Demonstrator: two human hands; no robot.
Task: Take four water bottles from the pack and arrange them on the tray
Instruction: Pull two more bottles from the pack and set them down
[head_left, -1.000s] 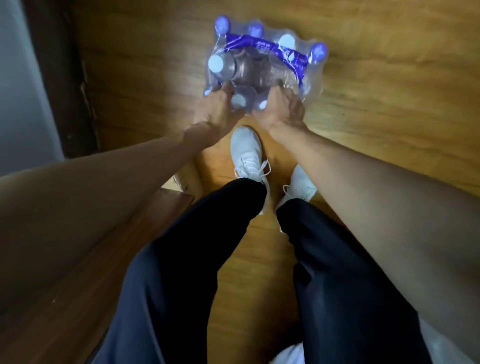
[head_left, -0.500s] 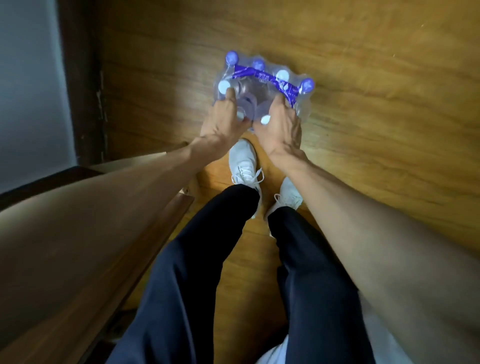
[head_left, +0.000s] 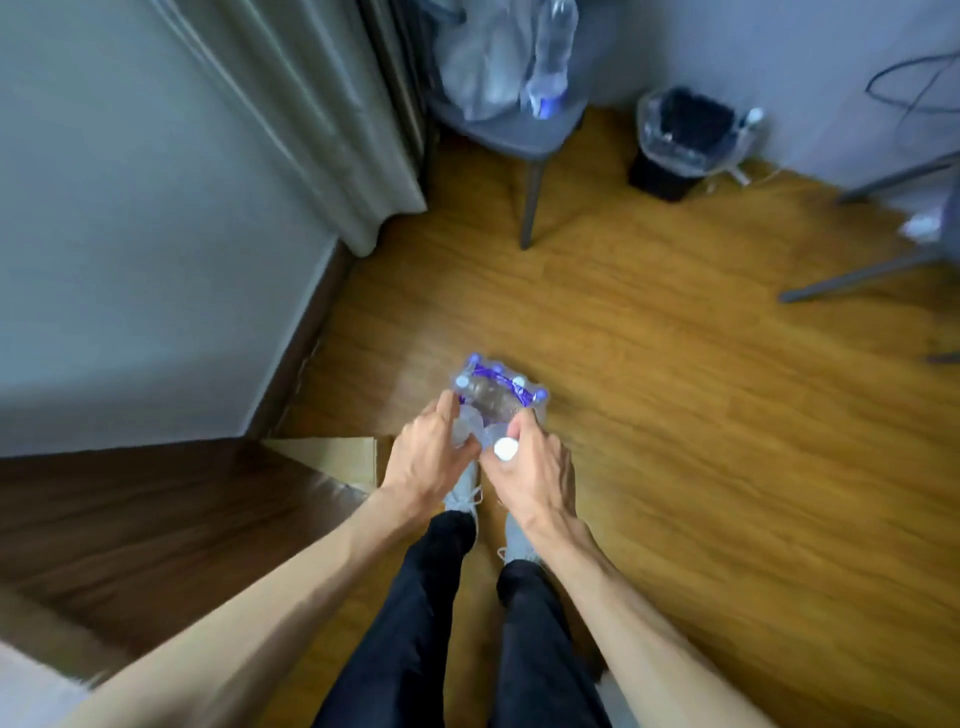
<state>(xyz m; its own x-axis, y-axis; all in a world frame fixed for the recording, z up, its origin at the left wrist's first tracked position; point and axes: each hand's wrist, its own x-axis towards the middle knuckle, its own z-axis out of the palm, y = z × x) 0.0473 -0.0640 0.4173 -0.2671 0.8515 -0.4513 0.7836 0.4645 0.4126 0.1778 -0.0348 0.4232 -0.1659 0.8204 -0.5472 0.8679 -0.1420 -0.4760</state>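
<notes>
2 hands (head_left: 480, 462) (both gripping) on pack (head_left: 497, 400)

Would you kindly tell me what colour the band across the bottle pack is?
Purple, on the bottle pack, clearest in the head view.

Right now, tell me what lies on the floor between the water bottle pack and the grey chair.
Nothing: in the head view, only bare wooden floor runs from the water bottle pack to the grey chair.
</notes>
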